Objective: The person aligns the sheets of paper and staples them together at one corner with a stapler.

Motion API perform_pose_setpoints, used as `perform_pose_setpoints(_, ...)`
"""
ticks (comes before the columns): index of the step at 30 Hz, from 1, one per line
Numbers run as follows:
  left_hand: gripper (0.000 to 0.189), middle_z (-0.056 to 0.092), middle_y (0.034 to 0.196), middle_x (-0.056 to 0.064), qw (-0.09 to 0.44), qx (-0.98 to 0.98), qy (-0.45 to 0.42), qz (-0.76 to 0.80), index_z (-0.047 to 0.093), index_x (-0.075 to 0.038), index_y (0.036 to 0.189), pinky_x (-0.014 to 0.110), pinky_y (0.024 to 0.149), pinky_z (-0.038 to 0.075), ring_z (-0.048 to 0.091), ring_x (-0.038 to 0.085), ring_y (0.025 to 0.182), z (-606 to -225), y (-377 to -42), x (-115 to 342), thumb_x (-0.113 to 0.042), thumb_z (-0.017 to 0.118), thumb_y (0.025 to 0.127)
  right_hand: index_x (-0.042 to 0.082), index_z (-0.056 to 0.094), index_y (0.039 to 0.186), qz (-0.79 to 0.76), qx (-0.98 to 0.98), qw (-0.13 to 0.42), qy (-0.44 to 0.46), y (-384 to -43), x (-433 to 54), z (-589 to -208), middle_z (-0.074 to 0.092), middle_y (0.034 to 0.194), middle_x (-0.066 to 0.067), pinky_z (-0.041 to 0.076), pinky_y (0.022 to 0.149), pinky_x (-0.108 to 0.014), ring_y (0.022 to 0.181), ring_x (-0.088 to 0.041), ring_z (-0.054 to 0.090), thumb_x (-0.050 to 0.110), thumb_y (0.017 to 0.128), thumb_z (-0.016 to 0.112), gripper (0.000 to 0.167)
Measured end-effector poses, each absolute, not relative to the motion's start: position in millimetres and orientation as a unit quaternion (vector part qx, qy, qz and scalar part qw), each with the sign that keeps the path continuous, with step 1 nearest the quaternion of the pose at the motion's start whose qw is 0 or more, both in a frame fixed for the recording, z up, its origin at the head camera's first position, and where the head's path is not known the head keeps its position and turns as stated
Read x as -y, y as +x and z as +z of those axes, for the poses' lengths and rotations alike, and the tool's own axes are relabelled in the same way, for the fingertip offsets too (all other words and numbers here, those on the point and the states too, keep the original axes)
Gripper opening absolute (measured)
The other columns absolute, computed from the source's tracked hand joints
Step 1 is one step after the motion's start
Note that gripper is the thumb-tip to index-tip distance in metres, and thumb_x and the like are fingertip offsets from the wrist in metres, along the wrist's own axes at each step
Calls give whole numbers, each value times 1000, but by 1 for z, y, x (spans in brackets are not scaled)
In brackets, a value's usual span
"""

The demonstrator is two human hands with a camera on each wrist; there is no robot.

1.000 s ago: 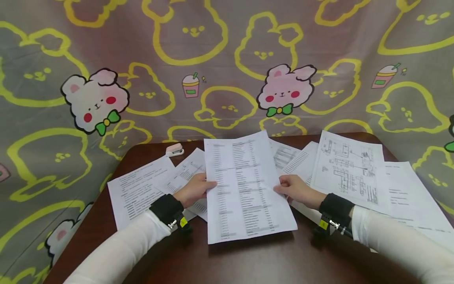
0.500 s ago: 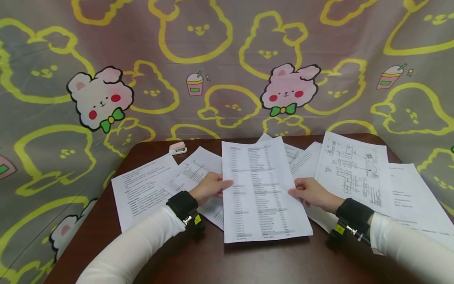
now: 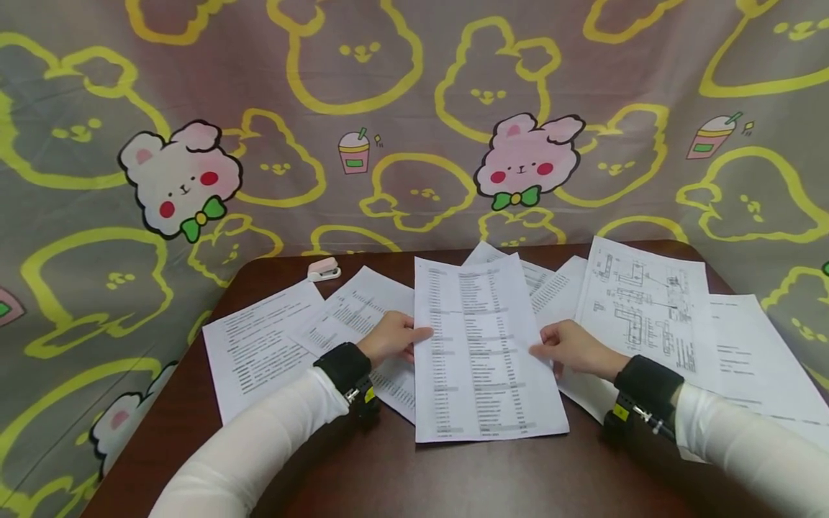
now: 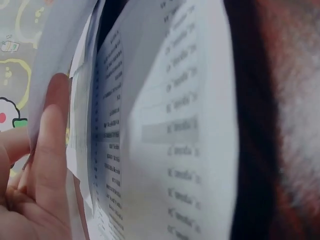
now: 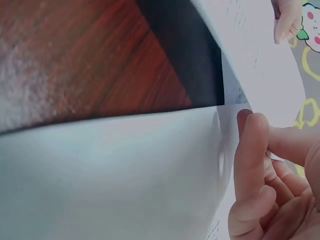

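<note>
1. Grip: your left hand [image 3: 391, 337] pinches the left edge of the printed sheet [image 3: 482, 345], thumb on top, fingers curled under. Your right hand [image 3: 570, 349] pinches the right edge the same way. The sheet spans between both hands, near edge just over the tabletop [image 3: 401, 475].
2. Risk, my read: both holds are at the edges only. Pull the hands apart and the sheet could tear or slip from one pinch.
3. Risk: the left wrist view shows more sheets stacked right behind the left hand's fingers [image 4: 47, 150]. You could snag a second page and drag it along.
4. Risk: loose pages [image 3: 352, 316] lie under and just beside both hands, and the drawing sheet [image 3: 641, 306] sits just right of the right hand. A sleeve sweep could shift them, or push one off the tabletop edge.
5. Stapler [image 3: 323, 269]: beyond the left hand, well apart. Low risk.
6. Look of the sheet: white, portrait, two columns of small dark print with a few grey-shaded rows. Thin, slightly bowed between the hands, no visible creases.
</note>
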State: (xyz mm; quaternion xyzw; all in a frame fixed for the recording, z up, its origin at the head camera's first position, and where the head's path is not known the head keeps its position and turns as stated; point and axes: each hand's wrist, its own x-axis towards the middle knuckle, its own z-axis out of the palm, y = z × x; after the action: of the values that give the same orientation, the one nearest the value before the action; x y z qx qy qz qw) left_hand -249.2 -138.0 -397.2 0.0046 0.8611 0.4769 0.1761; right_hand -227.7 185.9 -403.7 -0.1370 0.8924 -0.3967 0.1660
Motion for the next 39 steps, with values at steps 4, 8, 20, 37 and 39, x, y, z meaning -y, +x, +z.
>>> perform_pose_setpoints(4,29,69,78,9,173,-872,2,458,68,1,109,20,48,46,62,16,53,-398,-251,135,-24,64,95,4,65,89,-389,-896,162,-143,-229,-186,-404,61,68,-2,35,49,-25,52,-17,57,17,93,66,13)
perform_pose_setpoints(8,28,68,76,8,174,-881,-2,441,68,1,107,20,46,43,59,16,51,-399,-252,134,-25,65,95,3,65,88,-384,-898,160,-144,-230,-184,-405,60,65,-3,37,51,-25,51,-18,58,17,92,67,14)
perform_pose_setpoints(20,26,63,61,8,182,-904,12,386,69,-2,94,21,42,39,54,14,44,-402,-256,135,-28,65,95,8,66,79,-358,-908,164,-145,-228,-185,-407,52,55,-1,35,50,-26,48,-15,52,24,91,70,20)
perform_pose_setpoints(37,27,58,56,6,192,-918,26,347,69,-6,81,22,40,34,50,15,43,-409,-257,129,-31,68,92,10,64,73,-324,-917,177,-149,-227,-191,-403,50,54,1,33,49,-25,46,-14,51,25,89,71,23)
perform_pose_setpoints(39,27,59,58,6,186,-921,26,342,70,-6,81,23,41,35,50,15,45,-410,-257,129,-31,68,92,10,65,73,-320,-919,178,-148,-227,-191,-404,51,54,0,33,48,-25,45,-14,51,25,88,72,23)
